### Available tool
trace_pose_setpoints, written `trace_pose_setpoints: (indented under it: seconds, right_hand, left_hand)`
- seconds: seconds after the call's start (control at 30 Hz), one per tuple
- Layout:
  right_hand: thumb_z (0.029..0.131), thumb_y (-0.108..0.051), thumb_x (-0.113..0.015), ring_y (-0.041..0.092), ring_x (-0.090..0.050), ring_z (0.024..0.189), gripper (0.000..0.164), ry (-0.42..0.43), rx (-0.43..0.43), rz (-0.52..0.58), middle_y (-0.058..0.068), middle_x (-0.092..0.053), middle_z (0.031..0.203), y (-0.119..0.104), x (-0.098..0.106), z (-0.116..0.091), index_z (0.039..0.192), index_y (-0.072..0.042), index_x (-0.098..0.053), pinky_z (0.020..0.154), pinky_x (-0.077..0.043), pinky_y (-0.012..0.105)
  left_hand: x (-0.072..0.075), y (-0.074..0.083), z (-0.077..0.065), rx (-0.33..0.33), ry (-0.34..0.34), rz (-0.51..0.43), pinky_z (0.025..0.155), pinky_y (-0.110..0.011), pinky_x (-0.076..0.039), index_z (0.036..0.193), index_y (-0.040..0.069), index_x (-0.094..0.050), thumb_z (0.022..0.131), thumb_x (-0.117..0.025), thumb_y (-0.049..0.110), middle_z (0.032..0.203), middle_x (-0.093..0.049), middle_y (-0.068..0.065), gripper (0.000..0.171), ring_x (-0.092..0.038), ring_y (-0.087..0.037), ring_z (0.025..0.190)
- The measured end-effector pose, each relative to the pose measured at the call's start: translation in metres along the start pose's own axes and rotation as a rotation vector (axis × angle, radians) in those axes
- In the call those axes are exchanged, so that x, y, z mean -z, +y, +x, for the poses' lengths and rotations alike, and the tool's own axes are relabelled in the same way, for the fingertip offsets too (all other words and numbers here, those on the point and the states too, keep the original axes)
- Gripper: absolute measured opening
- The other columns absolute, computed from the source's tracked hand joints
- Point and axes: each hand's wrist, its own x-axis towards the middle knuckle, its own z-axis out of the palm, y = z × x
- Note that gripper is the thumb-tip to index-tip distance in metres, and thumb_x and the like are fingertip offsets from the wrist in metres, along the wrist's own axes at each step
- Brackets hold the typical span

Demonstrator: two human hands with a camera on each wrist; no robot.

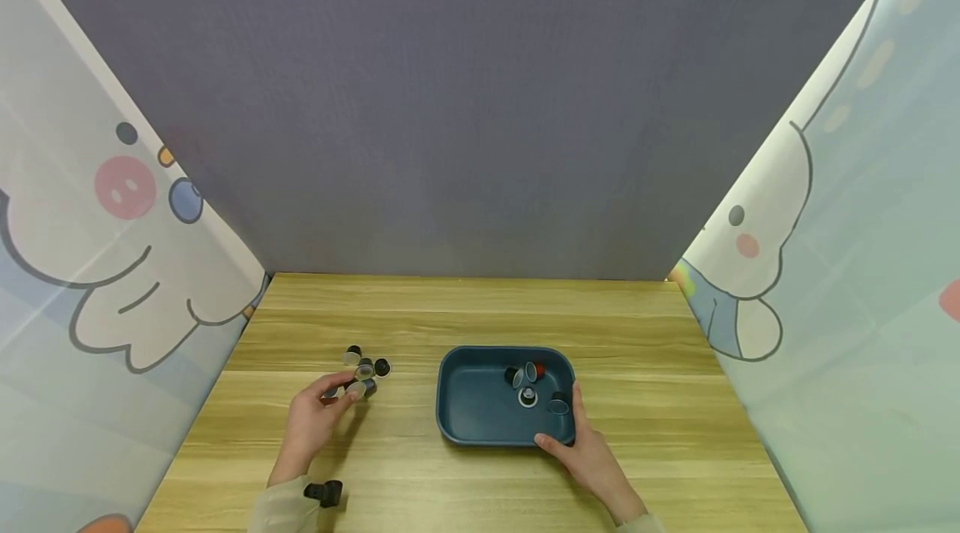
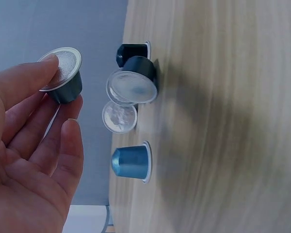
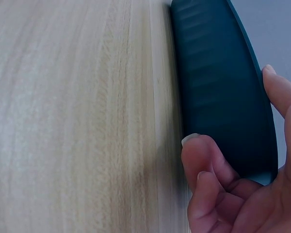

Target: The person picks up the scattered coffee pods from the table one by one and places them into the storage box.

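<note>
My left hand (image 1: 309, 424) pinches a dark coffee capsule (image 2: 71, 91) between thumb and fingertips, its silvery foil lid under the thumb. In the left wrist view, several other capsules stand or lie just past it, among them a light blue capsule (image 2: 132, 162) on its side and a dark capsule (image 2: 132, 86) with its pale lid facing me. At the front right corner of a dark blue tray (image 1: 480, 439), my right hand (image 1: 592, 462) grips the wall, thumb on the rim and fingers curled against the outside. Inside the tray lie several capsules, one of them red (image 1: 535, 371).
The wooden table (image 1: 405, 483) carries the tray near its middle and the loose capsules to the left. A grey panel (image 1: 465, 116) rises behind the table, and cartoon-printed sheets (image 1: 855, 283) hang at both sides. A black band (image 1: 324, 493) circles my left wrist.
</note>
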Motion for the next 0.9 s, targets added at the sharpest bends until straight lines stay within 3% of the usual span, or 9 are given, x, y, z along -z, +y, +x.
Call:
trace_pose_setpoints:
  seconds: [0.3, 0.57, 0.8, 0.9]
  right_hand:
    - [0.087, -0.054, -0.072, 0.017, -0.052, 0.048, 0.115, -0.008, 0.001, 0.022, 0.002, -0.053, 0.053, 0.001, -0.001, 0.001, 0.161, -0.013, 0.007, 0.058, -0.042, 0.031]
    - [0.087, -0.055, -0.071, 0.017, -0.052, 0.048, 0.115, -0.009, -0.003, 0.016, 0.002, -0.053, 0.054, 0.001, -0.001, 0.0, 0.161, -0.013, 0.006, 0.058, -0.042, 0.031]
    - [0.088, -0.054, -0.071, 0.017, -0.053, 0.048, 0.115, -0.018, -0.005, 0.033, 0.001, -0.054, 0.054, 0.001, -0.001, 0.001, 0.16, -0.013, 0.008, 0.057, -0.042, 0.031]
    - [0.088, -0.053, -0.071, 0.017, -0.053, 0.048, 0.115, -0.02, -0.002, 0.039, 0.001, -0.054, 0.054, 0.002, -0.002, 0.001, 0.16, -0.013, 0.008, 0.057, -0.042, 0.031]
  left_hand:
    - [-0.003, 0.008, 0.001, -0.078, 0.027, -0.006, 0.084, -0.044, -0.055, 0.115, 0.003, -0.073, 0.085, -0.079, 0.002, 0.118, -0.069, -0.012, 0.031, -0.064, -0.03, 0.105]
    - [-0.007, 0.018, 0.001, -0.1, -0.001, -0.029, 0.084, -0.044, -0.055, 0.115, 0.004, -0.074, 0.085, -0.079, 0.004, 0.119, -0.069, -0.013, 0.031, -0.062, -0.031, 0.11]
    - [-0.013, 0.025, 0.003, -0.19, -0.002, -0.066, 0.08, -0.048, -0.056, 0.112, 0.004, -0.074, 0.083, -0.079, -0.001, 0.117, -0.069, -0.014, 0.03, -0.063, -0.034, 0.109]
    - [-0.015, 0.029, 0.003, -0.212, -0.004, -0.078, 0.078, -0.045, -0.057, 0.111, 0.005, -0.075, 0.082, -0.079, -0.002, 0.116, -0.07, -0.014, 0.03, -0.063, -0.033, 0.107]
